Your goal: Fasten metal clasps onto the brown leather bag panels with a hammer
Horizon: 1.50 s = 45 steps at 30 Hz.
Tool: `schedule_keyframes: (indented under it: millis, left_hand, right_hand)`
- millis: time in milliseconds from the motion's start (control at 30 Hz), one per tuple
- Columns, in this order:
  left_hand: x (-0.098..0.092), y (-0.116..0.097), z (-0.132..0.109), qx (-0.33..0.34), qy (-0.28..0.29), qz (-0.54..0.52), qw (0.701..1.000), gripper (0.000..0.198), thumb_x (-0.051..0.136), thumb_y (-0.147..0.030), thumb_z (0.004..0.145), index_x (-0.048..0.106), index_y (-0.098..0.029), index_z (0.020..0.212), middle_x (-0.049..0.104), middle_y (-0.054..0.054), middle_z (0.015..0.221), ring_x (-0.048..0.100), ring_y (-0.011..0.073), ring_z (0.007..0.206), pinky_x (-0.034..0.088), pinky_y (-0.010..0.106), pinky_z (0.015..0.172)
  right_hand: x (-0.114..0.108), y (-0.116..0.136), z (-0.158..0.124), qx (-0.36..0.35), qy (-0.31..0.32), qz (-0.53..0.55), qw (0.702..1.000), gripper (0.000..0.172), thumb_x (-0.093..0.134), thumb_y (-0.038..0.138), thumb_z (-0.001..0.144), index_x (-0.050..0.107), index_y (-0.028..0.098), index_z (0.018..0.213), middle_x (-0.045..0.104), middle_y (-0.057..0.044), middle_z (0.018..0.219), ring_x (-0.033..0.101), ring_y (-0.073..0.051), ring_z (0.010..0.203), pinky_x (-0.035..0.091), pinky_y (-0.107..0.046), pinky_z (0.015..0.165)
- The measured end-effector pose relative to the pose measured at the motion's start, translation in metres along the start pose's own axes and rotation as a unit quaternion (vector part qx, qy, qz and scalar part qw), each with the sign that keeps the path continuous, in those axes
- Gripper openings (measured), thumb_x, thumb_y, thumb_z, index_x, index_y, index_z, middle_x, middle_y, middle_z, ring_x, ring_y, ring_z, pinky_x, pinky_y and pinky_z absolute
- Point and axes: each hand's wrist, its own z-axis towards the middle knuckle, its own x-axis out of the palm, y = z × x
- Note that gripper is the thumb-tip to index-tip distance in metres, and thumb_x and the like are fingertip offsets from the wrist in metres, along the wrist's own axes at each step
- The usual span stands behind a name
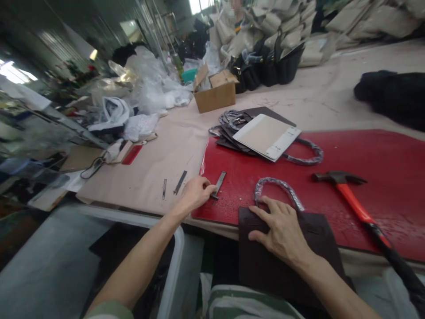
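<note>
The left hand [197, 192] has its fingers bent in close together at the lower end of a flat metal tool [220, 180] on the left part of the red board [372, 150] — whether they are clamped on it or only touching it, I cannot tell. The right hand [282, 228] lies over a dark panel [255, 266], its thumb and fingers spread apart, fingertips close to the base of a plastic-wrapped handle [278, 182] that loops up from the panel's far edge. That panel rests partly on the board and hangs over its near edge toward the person's lap. Just beyond the left hand, two more narrow metal pieces [180, 182] lie on the pale table covering [133, 186]. To the right of the right hand is a hammer [355, 199], its head on the board and its red and black handle running toward the near right corner. Behind the hands, a loose stack of panels [226, 135] with wrapped handles is topped by a pale panel [265, 135]. Farther back stand an open cardboard box [215, 98] and some black bags [288, 66], with heaped clear plastic [149, 79] to their left — and under the left forearm, a pale bin [179, 252] holds dark pieces [116, 248].
</note>
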Motion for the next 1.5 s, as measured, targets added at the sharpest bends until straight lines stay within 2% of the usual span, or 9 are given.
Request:
schedule_keyframes:
  millis: [133,300,433,567,633,700,933,1133,1500]
  left_hand:
    - [0.012,-0.027,0.007,-0.021,0.024,0.088,0.996,0.031,0.065,-0.047,0.082,0.07,-0.017,0.083,0.071,0.012,0.088,0.066,0.0257,0.083,0.042,0.031,0.067]
    - [0.009,-0.03,0.022,-0.05,0.101,0.077,0.991,0.026,0.066,-0.033,0.077,0.059,-0.018,0.057,0.06,0.006,0.057,0.061,0.0226,0.063,0.036,0.03,0.056]
    - [0.006,-0.021,0.013,-0.073,0.087,-0.146,0.983,0.022,0.066,-0.031,0.077,0.058,-0.017,0.062,0.058,0.002,0.053,0.056,0.017,0.052,0.04,0.027,0.055]
    - [0.022,-0.022,-0.02,-0.048,0.02,-0.513,0.857,0.036,0.075,-0.045,0.073,0.062,-0.013,0.083,0.07,0.006,0.078,0.068,0.0172,0.069,0.054,0.029,0.068]
    - [0.039,-0.03,-0.041,-0.033,-0.035,-0.599,0.799,0.041,0.08,-0.045,0.072,0.062,-0.013,0.091,0.072,0.006,0.086,0.072,0.0183,0.079,0.056,0.03,0.077]
    - [0.06,-0.041,-0.061,-0.018,-0.083,-0.627,0.774,0.038,0.081,-0.04,0.075,0.062,-0.014,0.096,0.072,0.005,0.09,0.073,0.0183,0.084,0.057,0.03,0.082]
    - [0.097,-0.064,-0.096,0.067,-0.224,-0.576,0.783,0.024,0.07,-0.032,0.089,0.06,-0.018,0.106,0.073,0.006,0.098,0.073,0.0203,0.09,0.059,0.034,0.085]
    - [0.1,-0.058,-0.094,0.147,-0.234,-0.466,0.841,0.018,0.065,-0.025,0.092,0.062,-0.018,0.108,0.069,0.009,0.108,0.069,0.0225,0.104,0.055,0.042,0.096]
    - [0.096,-0.05,-0.094,0.162,-0.238,-0.436,0.853,0.009,0.065,-0.021,0.091,0.066,-0.017,0.1,0.073,0.008,0.106,0.07,0.0211,0.101,0.057,0.04,0.095]
  right_hand:
    - [-0.002,0.003,-0.001,0.015,0.015,0.013,1.0,0.063,0.089,0.046,0.066,0.068,0.027,0.123,0.054,-0.013,0.135,0.05,-0.035,0.117,0.039,-0.05,0.099]
    - [-0.003,0.004,-0.001,0.02,0.021,0.02,0.999,0.067,0.09,0.049,0.064,0.067,0.027,0.123,0.053,-0.012,0.136,0.049,-0.034,0.118,0.038,-0.049,0.099]
    - [-0.003,0.003,0.0,0.015,0.017,0.03,0.999,0.068,0.09,0.049,0.063,0.068,0.026,0.122,0.053,-0.013,0.136,0.049,-0.034,0.118,0.038,-0.048,0.099]
    - [-0.003,0.004,0.0,0.019,0.015,0.036,0.999,0.069,0.09,0.051,0.063,0.067,0.026,0.123,0.054,-0.013,0.134,0.049,-0.034,0.119,0.037,-0.049,0.099]
    - [-0.004,0.004,0.0,0.021,0.016,0.037,0.999,0.07,0.091,0.05,0.062,0.067,0.026,0.123,0.054,-0.013,0.135,0.049,-0.034,0.12,0.037,-0.049,0.099]
    - [-0.004,0.004,0.0,0.022,0.017,0.036,0.999,0.07,0.091,0.05,0.061,0.068,0.026,0.122,0.053,-0.013,0.135,0.049,-0.034,0.12,0.037,-0.048,0.099]
    - [-0.003,0.005,-0.001,0.021,0.015,0.041,0.999,0.07,0.091,0.051,0.061,0.068,0.026,0.122,0.053,-0.012,0.137,0.049,-0.033,0.12,0.036,-0.048,0.099]
    - [-0.004,0.005,0.0,0.024,0.021,0.037,0.999,0.069,0.091,0.051,0.062,0.067,0.026,0.122,0.053,-0.012,0.136,0.049,-0.033,0.119,0.036,-0.048,0.099]
    - [-0.004,0.005,0.0,0.019,0.017,0.036,0.999,0.07,0.091,0.05,0.062,0.067,0.025,0.123,0.054,-0.013,0.135,0.049,-0.033,0.119,0.036,-0.048,0.1]
